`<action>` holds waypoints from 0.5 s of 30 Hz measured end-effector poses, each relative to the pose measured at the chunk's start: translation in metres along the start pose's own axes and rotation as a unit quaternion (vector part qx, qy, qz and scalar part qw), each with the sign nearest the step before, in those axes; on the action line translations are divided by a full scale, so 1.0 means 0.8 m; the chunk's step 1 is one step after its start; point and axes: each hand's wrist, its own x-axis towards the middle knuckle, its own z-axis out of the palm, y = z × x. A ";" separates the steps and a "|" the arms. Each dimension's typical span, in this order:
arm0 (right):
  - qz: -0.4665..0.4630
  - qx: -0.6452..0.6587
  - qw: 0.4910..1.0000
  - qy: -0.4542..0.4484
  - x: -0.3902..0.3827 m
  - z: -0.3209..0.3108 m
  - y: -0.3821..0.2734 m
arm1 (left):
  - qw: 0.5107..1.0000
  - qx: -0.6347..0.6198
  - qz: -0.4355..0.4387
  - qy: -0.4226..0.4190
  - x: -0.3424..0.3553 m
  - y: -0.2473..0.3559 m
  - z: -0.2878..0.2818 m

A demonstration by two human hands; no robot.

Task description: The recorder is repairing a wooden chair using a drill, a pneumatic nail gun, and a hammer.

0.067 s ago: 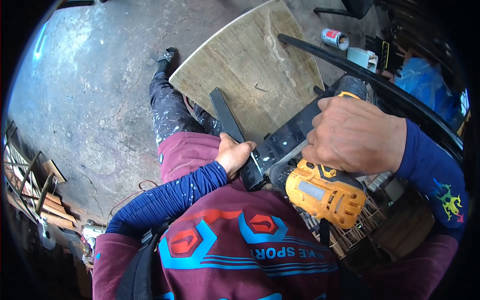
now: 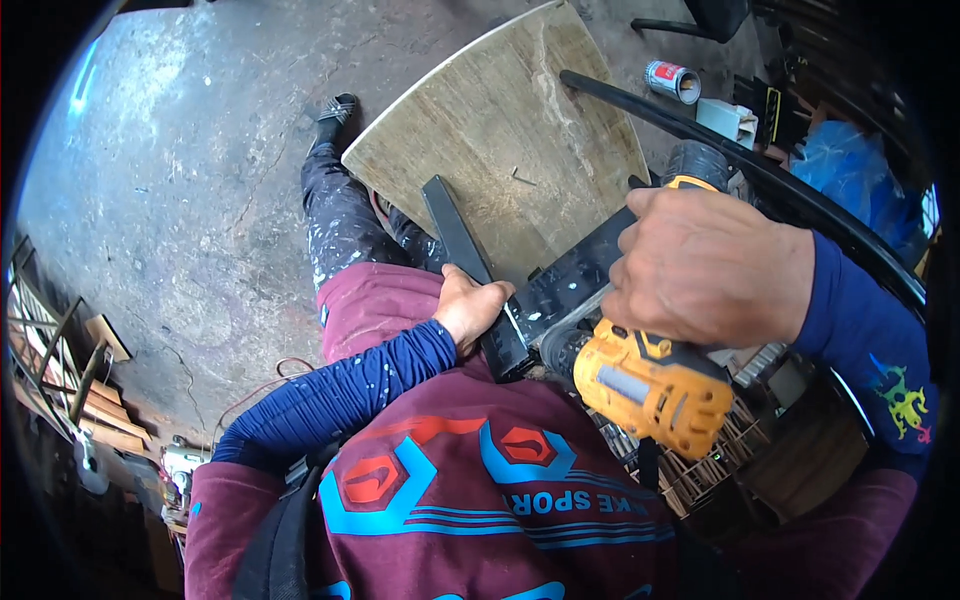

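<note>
My left hand [image 2: 465, 310] grips a black metal bar [image 2: 450, 220] near its joint with a wider black piece [image 2: 570, 275]. My right hand [image 2: 710, 265] is closed round a yellow-and-black cordless power drill [image 2: 650, 390], held low over the frame. Its chuck [image 2: 565, 350] points left, close to the metal joint; whether it touches is unclear. A curved wooden board [image 2: 480, 110] lies beyond my hands, with a small bent metal piece [image 2: 522, 177] on it. Part of the right hand's fingers is hidden behind the tool.
A long black tube [image 2: 750, 160] runs diagonally at the right. A can [image 2: 670, 80], white box [image 2: 725, 120] and blue plastic bag [image 2: 840, 175] lie beyond it. My outstretched leg [image 2: 340, 220] rests on the concrete floor [image 2: 170, 150]. Wood pieces [image 2: 105, 405] and metal frames [image 2: 40, 330] are at left.
The board and black frame sit very slightly further right in the picture. The drill's yellow body has moved slightly; both hands keep their grips.
</note>
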 end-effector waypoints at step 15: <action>0.132 0.047 0.987 -0.081 -0.382 -0.016 0.035 | 1.000 -0.002 -0.003 -0.008 -0.004 -0.018 -0.005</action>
